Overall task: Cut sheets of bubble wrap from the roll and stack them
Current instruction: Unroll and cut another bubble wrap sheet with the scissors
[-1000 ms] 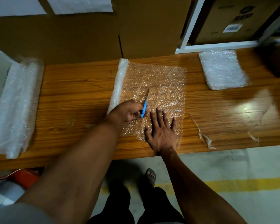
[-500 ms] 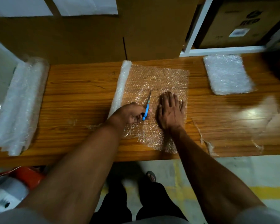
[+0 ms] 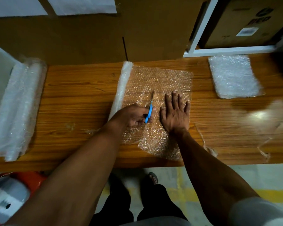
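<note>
A thin roll of bubble wrap lies across the wooden table, with a sheet unrolled from it to the right. My left hand grips blue-handled scissors, blades pointing away from me into the sheet about halfway up. My right hand lies flat with fingers spread on the sheet, just right of the cut line. The near part of the sheet behind the scissors is split. A stack of cut sheets rests at the table's far right.
A large bundle of bubble wrap lies at the table's left end. Cardboard boxes and a white shelf frame stand behind the table. Torn tape scraps stick near the right front edge. A red and white object sits on the floor, lower left.
My right hand slid from the sheet's near edge farther up beside the scissors. The scissors advanced a little along the cut, and the view shifted slightly.
</note>
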`<state>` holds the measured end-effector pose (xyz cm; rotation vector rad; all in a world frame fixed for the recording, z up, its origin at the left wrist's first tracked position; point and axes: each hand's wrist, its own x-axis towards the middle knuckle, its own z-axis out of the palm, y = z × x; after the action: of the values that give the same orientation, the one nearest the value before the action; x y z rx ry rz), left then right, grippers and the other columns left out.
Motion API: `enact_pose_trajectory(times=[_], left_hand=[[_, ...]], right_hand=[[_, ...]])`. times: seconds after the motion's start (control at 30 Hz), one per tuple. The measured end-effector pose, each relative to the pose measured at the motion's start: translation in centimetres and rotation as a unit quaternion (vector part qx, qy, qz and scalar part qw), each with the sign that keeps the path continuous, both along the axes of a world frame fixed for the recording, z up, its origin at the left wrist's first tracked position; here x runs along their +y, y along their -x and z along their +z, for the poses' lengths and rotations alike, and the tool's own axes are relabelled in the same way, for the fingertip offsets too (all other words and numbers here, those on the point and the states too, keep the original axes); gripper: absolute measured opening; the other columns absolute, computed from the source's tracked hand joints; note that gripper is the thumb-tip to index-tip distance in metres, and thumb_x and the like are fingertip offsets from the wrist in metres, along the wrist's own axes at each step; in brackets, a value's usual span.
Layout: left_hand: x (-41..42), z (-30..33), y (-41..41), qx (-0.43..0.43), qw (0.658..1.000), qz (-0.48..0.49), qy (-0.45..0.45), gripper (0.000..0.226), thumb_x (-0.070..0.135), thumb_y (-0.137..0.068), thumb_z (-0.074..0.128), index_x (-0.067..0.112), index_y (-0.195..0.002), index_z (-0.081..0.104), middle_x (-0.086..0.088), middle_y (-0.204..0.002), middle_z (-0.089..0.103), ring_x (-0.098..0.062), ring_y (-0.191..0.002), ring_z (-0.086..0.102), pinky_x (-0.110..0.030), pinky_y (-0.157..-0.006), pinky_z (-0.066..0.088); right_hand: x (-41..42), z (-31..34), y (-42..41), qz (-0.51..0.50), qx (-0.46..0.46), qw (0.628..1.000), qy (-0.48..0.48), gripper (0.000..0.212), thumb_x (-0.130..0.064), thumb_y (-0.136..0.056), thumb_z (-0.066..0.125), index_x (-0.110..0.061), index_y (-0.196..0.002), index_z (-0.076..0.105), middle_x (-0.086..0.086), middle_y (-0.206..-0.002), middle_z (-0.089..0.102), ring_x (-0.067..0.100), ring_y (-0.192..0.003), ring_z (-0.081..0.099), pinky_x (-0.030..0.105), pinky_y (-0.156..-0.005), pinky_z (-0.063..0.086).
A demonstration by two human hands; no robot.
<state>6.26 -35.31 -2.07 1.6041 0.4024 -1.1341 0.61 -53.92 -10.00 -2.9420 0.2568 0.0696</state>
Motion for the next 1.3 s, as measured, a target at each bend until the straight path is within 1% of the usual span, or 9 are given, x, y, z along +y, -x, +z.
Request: enact_pose_trajectory(times=[0.13, 0.27, 0.47, 0.7, 0.83, 0.97, 1.13, 1.23, 1.3], left_hand=[[-0.4, 0.5, -0.7, -0.003, 1.000, 0.001, -0.008, 0.033, 0.038, -0.095, 0.068, 0.010, -0.112, 0.067, -0.013, -0.101, 0.074, -0.013, -0.077, 0.071, -0.016, -0.047, 0.046], [-1.2, 0.9, -1.3, -0.015, 1.000, 0.015, 0.001, 0.015, 0.027, -0.100, 0.064, 0.015, -0.107, 0.067, -0.011, -0.095, 0.070, -0.012, -0.071, 0.068, -0.014, -0.042, 0.045], [-2.0, 0.1, -1.7, -0.033, 0.998, 0.044, -0.008, 0.011, 0.013, -0.095, 0.070, 0.002, -0.097, 0.067, -0.014, -0.082, 0.070, -0.011, -0.056, 0.068, -0.012, -0.038, 0.040], [-1.6, 0.5, -2.4, 0.012, 1.000, -0.015, 0.015, 0.026, 0.032, -0.095, 0.069, 0.013, -0.113, 0.066, -0.009, -0.094, 0.072, -0.012, -0.079, 0.069, -0.014, -0.046, 0.045], [-1.6, 0.9, -3.4, 0.038, 0.997, -0.066, 0.003, 0.035, 0.048, -0.097, 0.062, 0.014, -0.104, 0.065, -0.005, -0.097, 0.071, -0.009, -0.082, 0.067, -0.016, -0.052, 0.050], [-1.8, 0.9, -4.4, 0.019, 0.998, -0.064, 0.001, 0.041, 0.048, -0.094, 0.066, 0.012, -0.114, 0.065, -0.007, -0.103, 0.070, -0.011, -0.081, 0.068, -0.017, -0.050, 0.051], [-2.0, 0.8, -5.5, 0.009, 0.998, -0.066, 0.003, 0.024, 0.035, -0.096, 0.068, 0.012, -0.102, 0.067, -0.007, -0.091, 0.069, -0.008, -0.064, 0.067, -0.015, -0.046, 0.050], [-2.0, 0.4, -5.9, 0.036, 0.997, -0.065, 0.013, 0.019, 0.026, -0.100, 0.063, 0.010, -0.090, 0.063, -0.005, -0.073, 0.064, -0.001, -0.044, 0.053, -0.009, -0.035, 0.036], [-1.9, -0.1, -6.3, 0.037, 0.997, -0.067, 0.010, 0.018, 0.024, -0.099, 0.064, 0.009, -0.089, 0.063, -0.006, -0.076, 0.063, 0.000, -0.039, 0.046, -0.009, -0.033, 0.031]], right_hand=[[0.0, 0.0, 0.0, -0.003, -0.004, 1.000, -0.006, 0.069, -0.060, -0.105, 0.011, -0.032, -0.167, 0.000, 0.001, -0.175, -0.005, 0.025, -0.162, -0.007, 0.060, -0.128, 0.004], [-0.1, 0.0, -0.1, -0.003, -0.006, 1.000, -0.010, 0.069, -0.060, -0.105, 0.014, -0.032, -0.167, 0.003, 0.000, -0.175, -0.004, 0.025, -0.162, -0.004, 0.060, -0.127, 0.006], [0.0, 0.0, -0.1, -0.005, -0.007, 1.000, -0.005, 0.070, -0.060, -0.104, 0.014, -0.030, -0.167, 0.003, 0.002, -0.175, -0.004, 0.024, -0.162, -0.006, 0.060, -0.128, 0.004], [-0.1, 0.1, -0.2, -0.005, -0.009, 1.000, -0.011, 0.071, -0.060, -0.104, 0.015, -0.030, -0.167, 0.005, 0.002, -0.175, -0.003, 0.025, -0.162, -0.006, 0.060, -0.127, 0.006], [0.1, 0.2, -0.1, -0.012, -0.012, 1.000, -0.011, 0.070, -0.060, -0.104, 0.017, -0.030, -0.167, 0.007, 0.002, -0.175, -0.001, 0.024, -0.162, -0.006, 0.060, -0.128, 0.005], [0.1, 0.4, -0.1, -0.021, -0.012, 1.000, -0.018, 0.072, -0.062, -0.103, 0.018, -0.030, -0.167, 0.008, 0.003, -0.175, 0.000, 0.023, -0.161, -0.008, 0.058, -0.128, 0.004], [0.1, 0.3, -0.1, -0.025, -0.013, 0.999, -0.022, 0.074, -0.063, -0.103, 0.019, -0.028, -0.167, 0.009, 0.005, -0.175, 0.002, 0.025, -0.162, -0.005, 0.059, -0.128, 0.004], [0.1, 0.3, -0.1, -0.032, -0.014, 0.999, -0.022, 0.075, -0.064, -0.103, 0.020, -0.027, -0.167, 0.009, 0.004, -0.175, 0.001, 0.024, -0.162, -0.005, 0.059, -0.128, 0.004], [0.1, 0.3, -0.1, -0.034, -0.016, 0.999, -0.022, 0.075, -0.064, -0.103, 0.021, -0.027, -0.167, 0.010, 0.004, -0.175, 0.001, 0.024, -0.162, -0.005, 0.059, -0.128, 0.004]])
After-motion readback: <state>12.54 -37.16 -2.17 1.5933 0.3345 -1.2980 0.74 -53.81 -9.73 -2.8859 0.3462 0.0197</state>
